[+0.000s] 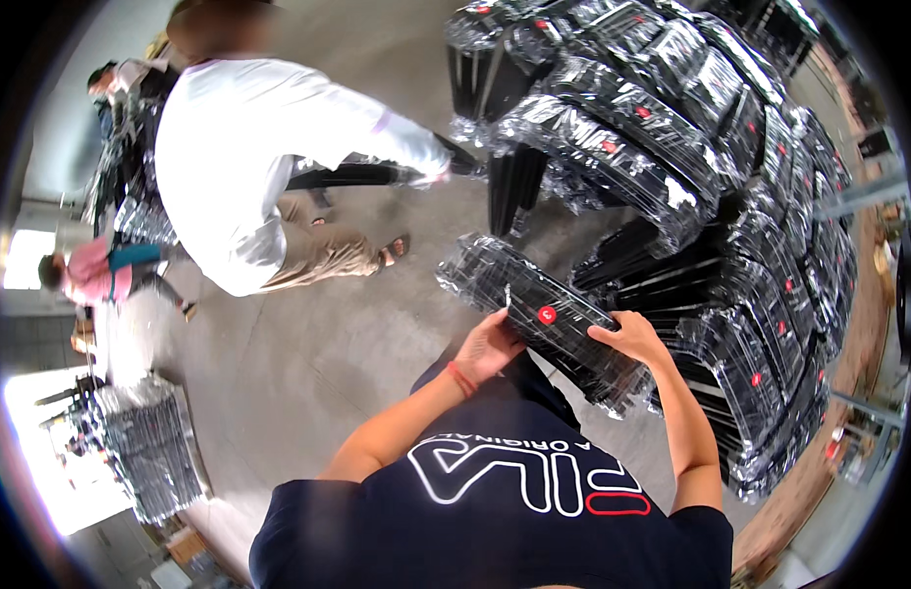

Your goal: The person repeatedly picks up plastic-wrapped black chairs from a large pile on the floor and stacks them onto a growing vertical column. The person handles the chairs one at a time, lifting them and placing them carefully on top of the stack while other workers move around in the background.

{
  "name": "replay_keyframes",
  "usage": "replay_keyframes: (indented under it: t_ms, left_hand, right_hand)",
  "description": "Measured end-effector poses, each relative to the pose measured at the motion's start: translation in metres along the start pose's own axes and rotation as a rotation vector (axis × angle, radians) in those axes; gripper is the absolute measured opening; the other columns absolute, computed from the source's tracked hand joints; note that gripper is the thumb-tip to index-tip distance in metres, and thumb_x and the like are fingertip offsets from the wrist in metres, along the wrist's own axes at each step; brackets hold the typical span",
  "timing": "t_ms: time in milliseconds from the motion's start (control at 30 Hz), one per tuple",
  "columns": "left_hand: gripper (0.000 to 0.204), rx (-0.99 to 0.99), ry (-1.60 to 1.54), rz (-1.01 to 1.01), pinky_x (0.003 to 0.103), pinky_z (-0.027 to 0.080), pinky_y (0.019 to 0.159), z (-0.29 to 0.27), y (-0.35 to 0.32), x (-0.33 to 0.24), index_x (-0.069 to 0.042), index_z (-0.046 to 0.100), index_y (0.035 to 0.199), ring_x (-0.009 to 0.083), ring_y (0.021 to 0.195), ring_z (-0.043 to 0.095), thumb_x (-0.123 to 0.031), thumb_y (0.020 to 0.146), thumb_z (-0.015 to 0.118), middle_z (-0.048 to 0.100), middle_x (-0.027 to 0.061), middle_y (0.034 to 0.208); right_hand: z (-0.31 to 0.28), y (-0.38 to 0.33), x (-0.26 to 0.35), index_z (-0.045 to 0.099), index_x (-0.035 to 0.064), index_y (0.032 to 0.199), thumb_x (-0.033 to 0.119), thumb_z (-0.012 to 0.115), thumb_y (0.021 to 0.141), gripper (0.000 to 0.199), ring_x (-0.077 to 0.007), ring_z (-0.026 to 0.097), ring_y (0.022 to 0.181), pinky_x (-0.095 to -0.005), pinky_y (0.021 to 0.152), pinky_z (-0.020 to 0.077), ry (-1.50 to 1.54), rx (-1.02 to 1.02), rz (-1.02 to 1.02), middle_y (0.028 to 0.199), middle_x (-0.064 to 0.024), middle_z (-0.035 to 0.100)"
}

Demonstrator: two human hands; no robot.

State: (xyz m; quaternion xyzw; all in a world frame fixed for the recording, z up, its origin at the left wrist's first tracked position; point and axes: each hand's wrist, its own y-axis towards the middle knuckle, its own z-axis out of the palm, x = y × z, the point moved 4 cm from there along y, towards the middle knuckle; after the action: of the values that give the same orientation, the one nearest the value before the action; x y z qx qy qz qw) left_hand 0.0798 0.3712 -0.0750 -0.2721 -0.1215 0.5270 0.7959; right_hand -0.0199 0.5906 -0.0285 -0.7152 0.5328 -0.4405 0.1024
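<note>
Gripping one plastic-wrapped black bundle (544, 319), the left hand (490, 346) clasps its near edge and the right hand (632, 336) its right side; its long axis slants up-left, away from both.

A plastic-wrapped package (549, 329) lay across the space in front of the person, tilted from upper left to lower right. The left hand (490, 346) gripped its near left edge, and the right hand (632, 337) rested on its right part. To the right and behind it rose a large stack of wrapped packages (730, 196), curving from the top of the view down the right side. On the concrete floor (308, 363) to the left, a co-worker in a long-sleeved top (240, 147) bent toward the far end of that stack. Farther left, near the lower left, sat a smaller pile of wrapped bundles (146, 447), well apart from the hands.
</note>
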Motion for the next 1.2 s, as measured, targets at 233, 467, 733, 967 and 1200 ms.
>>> replay_keyframes:
  t_ms: [233,467,733,967,1200]
  left_hand:
    - [0.03,-0.05,-0.09,0.009,0.039,0.037,0.093,0.005,0.013,0.011,-0.002,0.053,0.104,0.0237,0.099,0.054,-0.013,0.076,0.058,0.058,0.0103,0.105]
    - [0.03,-0.192,-0.249,-0.058,0.044,0.039,0.089,-0.015,0.016,0.012,0.002,0.056,0.094,0.029,0.097,0.054,0.002,0.066,0.044,0.059,0.0149,0.101]
    - [0.025,-0.431,-0.275,-0.013,0.042,0.046,0.082,-0.013,-0.02,0.01,0.002,0.057,0.08,0.0298,0.083,0.059,0.006,0.059,0.043,0.061,0.0134,0.088]
    - [0.012,-0.351,-0.288,-0.022,0.035,0.048,0.069,-0.021,-0.051,-0.023,-0.002,0.053,0.063,0.0254,0.068,0.056,0.007,0.056,0.047,0.057,0.0087,0.07]
    - [0.011,-0.356,-0.264,0.058,0.031,0.043,0.058,-0.008,-0.11,-0.102,-0.004,0.051,0.057,0.0221,0.059,0.051,0.007,0.056,0.053,0.052,0.0066,0.063]
  right_hand:
    - [0.007,0.011,0.005,0.06,-0.004,0.09,0.059,0.057,0.064,0.068,-0.0357,0.057,0.085,-0.0389,0.075,0.0442,-0.197,-0.091,-0.072,0.088,-0.0239,0.06]
    - [0.02,0.001,0.036,0.061,-0.0051,0.08,0.05,0.062,0.064,0.058,-0.0371,0.058,0.077,-0.0411,0.069,0.0447,-0.183,-0.169,-0.068,0.074,-0.0243,0.059]
    - [0.037,-0.011,0.054,0.057,-0.0084,0.062,0.043,0.066,0.063,0.052,-0.0294,0.056,0.051,-0.0365,0.05,0.0403,-0.101,-0.105,-0.071,0.054,-0.0214,0.054]
    - [0.04,-0.009,0.102,0.059,-0.008,0.064,0.04,0.066,0.066,0.048,-0.0228,0.057,0.05,-0.0346,0.05,0.0401,-0.148,-0.056,-0.051,0.053,-0.0184,0.055]
    - [0.052,0.014,0.182,0.058,-0.0099,0.068,0.04,0.063,0.069,0.05,-0.0142,0.055,0.053,-0.0314,0.051,0.0413,-0.177,-0.007,-0.024,0.055,-0.0153,0.057]
